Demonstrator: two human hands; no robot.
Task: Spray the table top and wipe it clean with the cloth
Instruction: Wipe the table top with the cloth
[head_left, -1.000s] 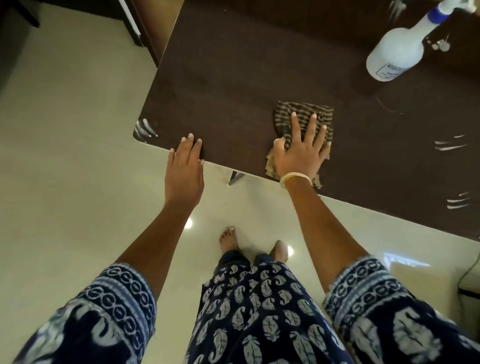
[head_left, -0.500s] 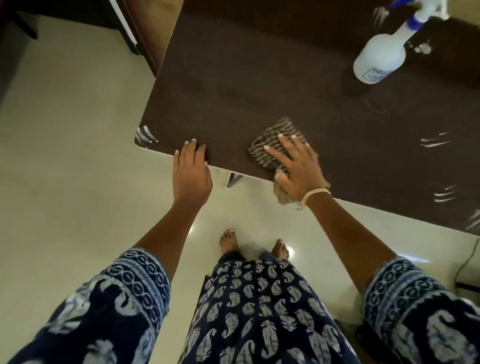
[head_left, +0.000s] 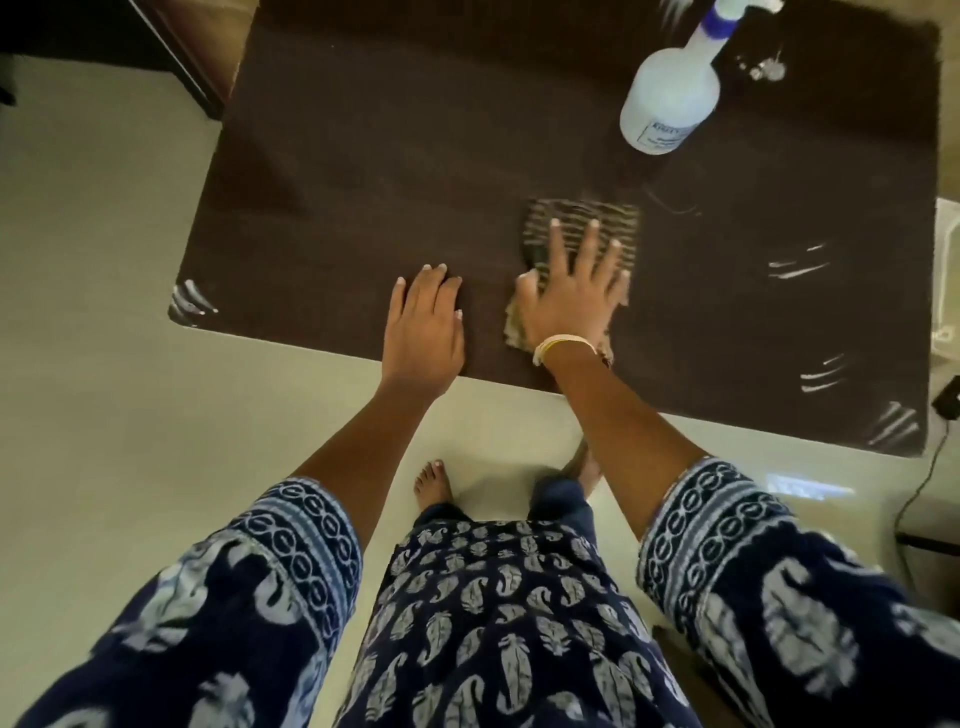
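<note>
Item: cloth (head_left: 587, 228), striped, folded, lying flat on the dark tabletop (head_left: 363, 171) near its near edge, a little right of the middle. We note our right hand (head_left: 569, 299) spread flat on it, fingers splayed and palm down, pressing rather than pinching; the grip is fully open and closes on nothing, the cloth simply pinned beneath the palm, one pale corner showing at the wrist. Our left hand (head_left: 423, 325) lies just beside it, also open and flat, bare on the tabletop at the near edge, holding nothing, bracing us as far as we can judge. Item: spray bottle (head_left: 672, 98), white with a blue collar, standing toward the far right corner, well apart from both hands. Item: white streaks (head_left: 797, 267) along the right edge, further marks (head_left: 893, 426) at the near right corner and another set (head_left: 189, 304) at the near left corner, none yet wiped. Step in hand, as we judge it: wiping. To do it well we would keep the palm weight even, draw the cloth in long overlapping passes toward the streaked right edge and both near corners, and lift the bottle aside so the patch beneath it gets wiped too.
</note>
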